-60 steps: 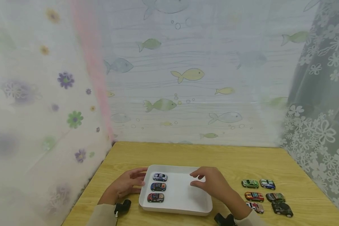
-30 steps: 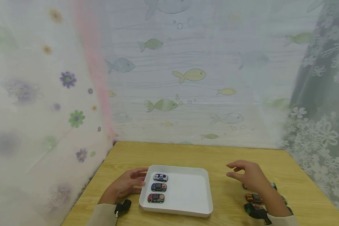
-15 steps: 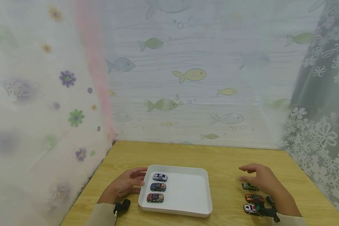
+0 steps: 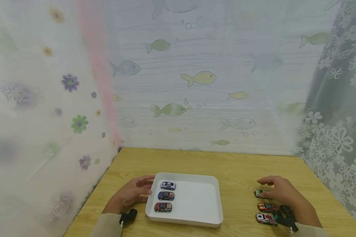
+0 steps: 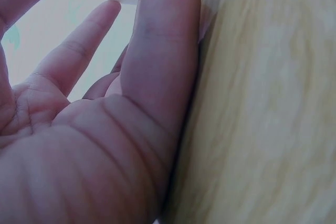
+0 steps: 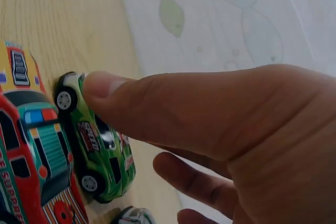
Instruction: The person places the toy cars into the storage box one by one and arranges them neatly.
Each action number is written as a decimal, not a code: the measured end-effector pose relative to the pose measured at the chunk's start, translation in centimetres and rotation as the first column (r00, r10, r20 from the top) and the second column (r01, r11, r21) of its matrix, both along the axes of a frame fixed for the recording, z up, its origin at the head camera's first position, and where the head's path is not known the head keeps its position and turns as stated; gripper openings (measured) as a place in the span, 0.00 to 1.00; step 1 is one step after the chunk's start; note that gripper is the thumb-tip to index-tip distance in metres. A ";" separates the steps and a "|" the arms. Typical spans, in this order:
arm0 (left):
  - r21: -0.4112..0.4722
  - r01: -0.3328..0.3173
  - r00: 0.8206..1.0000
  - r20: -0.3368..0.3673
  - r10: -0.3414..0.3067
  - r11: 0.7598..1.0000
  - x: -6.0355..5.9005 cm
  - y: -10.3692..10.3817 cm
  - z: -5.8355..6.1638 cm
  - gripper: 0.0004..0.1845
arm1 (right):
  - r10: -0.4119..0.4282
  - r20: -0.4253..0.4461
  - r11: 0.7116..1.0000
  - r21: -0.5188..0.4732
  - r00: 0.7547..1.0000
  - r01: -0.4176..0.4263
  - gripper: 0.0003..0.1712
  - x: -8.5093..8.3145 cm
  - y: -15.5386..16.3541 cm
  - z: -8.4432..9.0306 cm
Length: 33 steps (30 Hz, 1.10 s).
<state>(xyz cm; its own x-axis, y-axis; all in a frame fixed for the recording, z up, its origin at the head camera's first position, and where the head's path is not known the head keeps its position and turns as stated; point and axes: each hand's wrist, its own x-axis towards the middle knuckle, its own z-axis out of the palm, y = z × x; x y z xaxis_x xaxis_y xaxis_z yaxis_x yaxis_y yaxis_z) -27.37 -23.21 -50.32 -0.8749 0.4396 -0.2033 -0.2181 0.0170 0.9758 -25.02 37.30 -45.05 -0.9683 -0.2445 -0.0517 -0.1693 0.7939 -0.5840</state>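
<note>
Right hand half-curled over green toy car on worktop, thumb touching roof, not gripped yet. Left hand flat against tray. Car looks light, rigid, slick; pinch its sides.

Left hand against the left wall of the tray, three toy cars in a column inside just right of it, right hand on the nearest car of a cluster well right of the tray, all on the table
</note>
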 end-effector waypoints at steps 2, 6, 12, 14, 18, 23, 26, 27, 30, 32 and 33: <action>-0.003 -0.003 1.000 0.003 0.003 1.000 0.0 0.0 0.0 0.39 | 0.001 0.013 1.000 -0.001 1.000 -0.001 0.34 -0.1 0.3 -0.2; -0.008 -0.011 1.000 0.007 0.011 1.000 0.0 0.0 0.1 0.40 | -0.004 0.036 1.000 -0.012 0.999 0.004 0.31 -0.1 0.8 -0.6; -0.010 -0.011 1.000 -0.003 0.011 1.000 0.0 0.1 0.2 0.40 | -0.013 0.052 1.000 -0.021 0.999 0.014 0.27 0.0 1.3 -0.8; -0.009 -0.010 1.000 -0.002 0.010 1.000 0.1 0.1 0.3 0.40 | -0.013 0.063 0.999 -0.036 0.998 0.015 0.26 0.0 1.3 -1.0; -0.007 -0.005 1.000 0.005 0.005 1.000 0.1 0.1 0.2 0.40 | -0.016 0.116 0.995 -0.095 0.993 0.028 0.25 0.1 1.4 -1.4; -0.008 -0.007 1.000 0.013 0.007 1.000 0.0 0.2 0.2 0.40 | -0.016 0.143 0.993 -0.116 0.990 0.032 0.24 0.2 1.3 -1.6; -0.008 -0.007 1.000 0.016 0.007 1.000 0.1 0.2 0.3 0.40 | -0.023 0.133 0.994 -0.098 0.991 0.037 0.24 0.2 1.2 -1.5; -0.008 -0.006 1.000 0.015 0.006 1.000 0.1 0.2 0.3 0.40 | -0.029 0.132 0.995 -0.089 0.991 0.041 0.24 0.1 1.1 -1.5; -0.007 -0.003 1.000 0.012 0.003 1.000 0.2 0.2 0.5 0.40 | -0.041 0.115 0.998 -0.045 0.992 0.047 0.23 -0.1 0.9 -1.4; -0.011 -0.005 1.000 0.010 0.005 1.000 0.2 0.2 0.5 0.40 | -0.047 0.103 0.999 -0.021 0.994 0.049 0.22 -0.2 0.8 -1.3; -0.012 -0.007 1.000 0.010 0.007 1.000 0.3 0.2 0.6 0.40 | -0.051 0.092 0.999 -0.007 0.994 0.052 0.22 -0.3 0.8 -1.3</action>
<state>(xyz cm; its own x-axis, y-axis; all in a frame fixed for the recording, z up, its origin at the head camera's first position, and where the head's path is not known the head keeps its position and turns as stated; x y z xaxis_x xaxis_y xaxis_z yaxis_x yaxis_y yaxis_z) -27.10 -23.00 -49.74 -0.8759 0.4308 -0.2173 -0.2279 0.0276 0.9733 -25.28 38.06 -46.37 -0.9709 -0.1950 -0.1386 -0.0737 0.7949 -0.6022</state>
